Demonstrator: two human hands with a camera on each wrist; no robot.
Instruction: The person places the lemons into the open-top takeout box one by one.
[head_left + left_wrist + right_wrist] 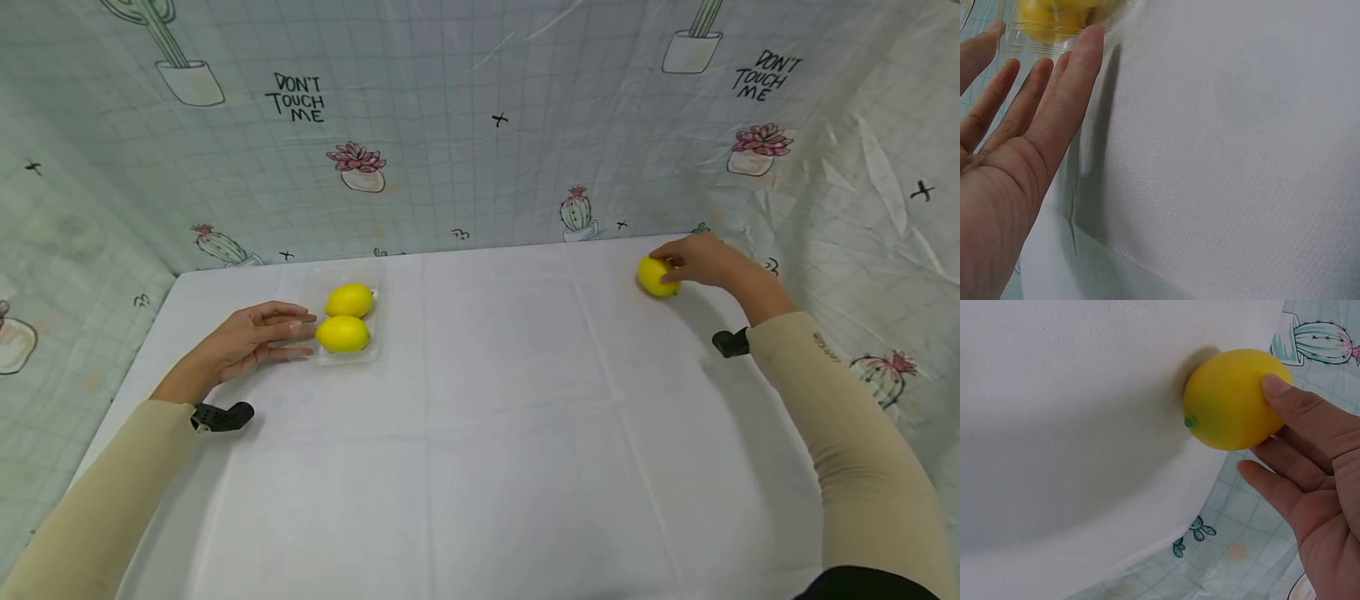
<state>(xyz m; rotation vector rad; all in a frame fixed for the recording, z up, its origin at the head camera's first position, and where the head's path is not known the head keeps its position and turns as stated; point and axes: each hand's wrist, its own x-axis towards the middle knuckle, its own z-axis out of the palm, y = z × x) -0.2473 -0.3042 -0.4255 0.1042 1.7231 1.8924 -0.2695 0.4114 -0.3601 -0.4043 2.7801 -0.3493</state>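
While the left hand [251, 340] rests flat, fingers straight, against the tray [372, 354] holding two lemons [343, 333], the right hand [701, 260] curls around a third lemon [656, 277] at the bench's [510, 417] far right. Judged step: pickup. Next calls for a firm lift and carry to the tray.

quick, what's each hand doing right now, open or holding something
Left hand: open, straight fingers against the clear tray.
Right hand: holding the lemon at the table's far corner.
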